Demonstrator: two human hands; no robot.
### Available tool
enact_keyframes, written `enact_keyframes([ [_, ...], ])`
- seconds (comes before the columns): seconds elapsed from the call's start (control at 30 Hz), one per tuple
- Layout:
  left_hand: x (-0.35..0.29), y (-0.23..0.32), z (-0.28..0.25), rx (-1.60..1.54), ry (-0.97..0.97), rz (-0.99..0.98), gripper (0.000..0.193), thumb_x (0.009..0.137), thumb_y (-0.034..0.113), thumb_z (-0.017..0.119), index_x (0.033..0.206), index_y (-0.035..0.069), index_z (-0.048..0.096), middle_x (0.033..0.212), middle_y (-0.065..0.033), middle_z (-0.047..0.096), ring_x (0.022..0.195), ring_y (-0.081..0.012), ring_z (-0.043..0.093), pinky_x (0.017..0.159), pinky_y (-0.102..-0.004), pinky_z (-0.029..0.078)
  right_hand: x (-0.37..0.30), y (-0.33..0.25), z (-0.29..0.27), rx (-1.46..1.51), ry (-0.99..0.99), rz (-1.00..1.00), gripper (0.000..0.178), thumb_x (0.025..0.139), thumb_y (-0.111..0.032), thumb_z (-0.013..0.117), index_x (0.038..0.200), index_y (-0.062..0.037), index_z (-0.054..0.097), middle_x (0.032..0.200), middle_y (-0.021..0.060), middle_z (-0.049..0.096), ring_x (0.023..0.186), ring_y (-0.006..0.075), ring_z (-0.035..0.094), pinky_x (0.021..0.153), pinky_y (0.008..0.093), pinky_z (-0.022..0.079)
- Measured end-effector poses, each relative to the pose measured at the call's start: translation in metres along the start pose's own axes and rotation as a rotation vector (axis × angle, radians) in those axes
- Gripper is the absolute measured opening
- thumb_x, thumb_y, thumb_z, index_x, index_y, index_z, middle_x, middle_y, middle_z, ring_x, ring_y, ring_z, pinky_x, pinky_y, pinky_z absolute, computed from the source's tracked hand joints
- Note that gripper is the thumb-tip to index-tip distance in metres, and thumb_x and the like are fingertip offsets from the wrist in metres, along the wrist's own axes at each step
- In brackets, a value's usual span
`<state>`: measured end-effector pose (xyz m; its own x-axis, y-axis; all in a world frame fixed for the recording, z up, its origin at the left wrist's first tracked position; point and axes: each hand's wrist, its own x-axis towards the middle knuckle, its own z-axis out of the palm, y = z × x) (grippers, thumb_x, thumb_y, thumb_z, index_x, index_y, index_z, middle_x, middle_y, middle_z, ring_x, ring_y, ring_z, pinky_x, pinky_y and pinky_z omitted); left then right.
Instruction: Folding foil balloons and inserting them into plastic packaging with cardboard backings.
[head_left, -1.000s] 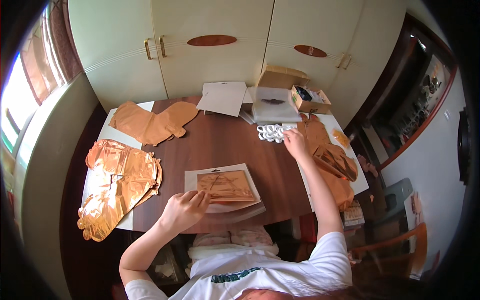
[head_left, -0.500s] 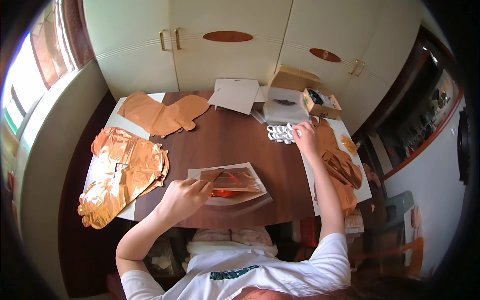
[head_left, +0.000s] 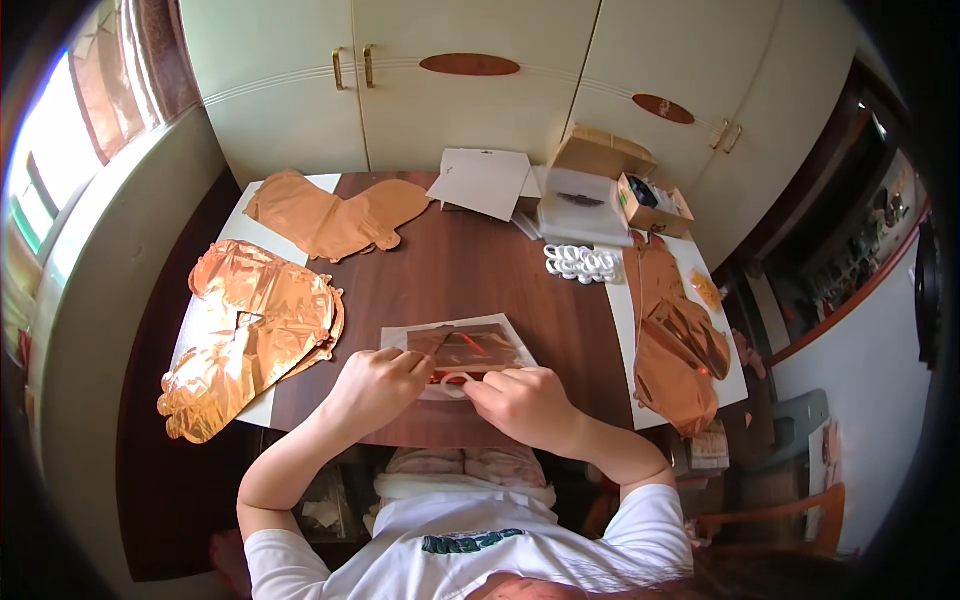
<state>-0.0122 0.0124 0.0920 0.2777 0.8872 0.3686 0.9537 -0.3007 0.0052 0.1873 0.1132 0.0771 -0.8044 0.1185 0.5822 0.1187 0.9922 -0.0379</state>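
A clear flat bag (head_left: 508, 347) with a pale card and copper-coloured foil inside lies on the table in front of me. My left hand (head_left: 378, 388) is closed on the bag's near left edge, its fingertips pinching the plastic. Between the thumb and fingers of my right hand (head_left: 527, 405) is a white ring (head_left: 456, 386), held right at the bag's near edge over the shiny red-orange foil. Whether part of the ring is inside the bag I cannot tell. A cluster of matching white rings (head_left: 582, 264) lies farther back on the right.
Flattened copper foil balloons lie at the left (head_left: 255, 330), far left (head_left: 335, 218) and right (head_left: 680, 345) of the brown table (head_left: 400, 290). At the back are white cards (head_left: 484, 182), a stack of clear bags (head_left: 582, 212) and an open cardboard box (head_left: 655, 212).
My right hand has come from the white ring cluster down to the bag, bringing one ring. My left hand has stayed at the bag's edge.
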Motion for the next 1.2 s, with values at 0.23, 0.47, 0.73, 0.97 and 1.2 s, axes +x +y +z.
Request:
enact_keyframes([
  [0.23,-0.005,0.002,0.006,0.042,0.116,0.029,0.010,0.069,0.011,0.060,0.077,0.007,0.056,0.069,-0.0003,0.055,0.064,-0.0145,0.060,0.049,-0.0282,0.050,-0.006,-0.018,0.008,-0.178,-0.056,0.088,0.011,0.071,-0.011,0.066,0.081,-0.0096,0.062,0.064,0.0003,0.053,0.059,0.0148,0.059,0.051,0.0267,0.049],
  [0.47,-0.006,0.005,0.006,0.040,-0.010,-0.003,0.027,0.069,0.009,0.062,0.094,0.001,0.064,0.085,-0.0037,0.066,0.072,-0.0164,0.064,0.056,-0.0280,0.053,-0.014,-0.032,0.016,0.199,-0.095,-0.024,0.025,0.076,-0.021,0.066,0.091,-0.0030,0.059,0.087,0.0086,0.059,0.086,0.0243,0.058,0.077,0.0345,0.049],
  [0.73,-0.009,0.006,0.012,0.065,-0.008,0.004,0.024,0.069,0.011,0.062,0.091,0.002,0.063,0.082,-0.0020,0.064,0.071,-0.0154,0.063,0.055,-0.0277,0.052,-0.014,-0.036,0.020,0.252,-0.161,0.042,0.042,0.078,-0.033,0.067,0.100,0.0005,0.054,0.101,0.0167,0.057,0.097,0.0300,0.058,0.086,0.0364,0.048],
  [0.97,-0.013,0.011,0.015,0.051,-0.011,-0.004,0.027,0.067,0.011,0.062,0.092,0.002,0.063,0.085,-0.0027,0.065,0.073,-0.0159,0.064,0.058,-0.0283,0.053,-0.020,-0.036,0.032,0.110,-0.283,0.160,0.069,0.080,-0.049,0.062,0.116,0.0071,0.048,0.114,0.0212,0.053,0.107,0.0329,0.053,0.092,0.0398,0.044],
  [1.2,-0.020,0.015,0.021,0.022,-0.023,-0.022,0.028,0.068,0.011,0.062,0.094,0.001,0.063,0.087,-0.0047,0.065,0.079,-0.0175,0.065,0.061,-0.0285,0.054,-0.026,-0.039,0.048,0.154,-0.252,0.081,0.077,0.073,-0.051,0.065,0.116,0.0097,0.048,0.114,0.0202,0.052,0.105,0.0318,0.052,0.090,0.0395,0.044],
])
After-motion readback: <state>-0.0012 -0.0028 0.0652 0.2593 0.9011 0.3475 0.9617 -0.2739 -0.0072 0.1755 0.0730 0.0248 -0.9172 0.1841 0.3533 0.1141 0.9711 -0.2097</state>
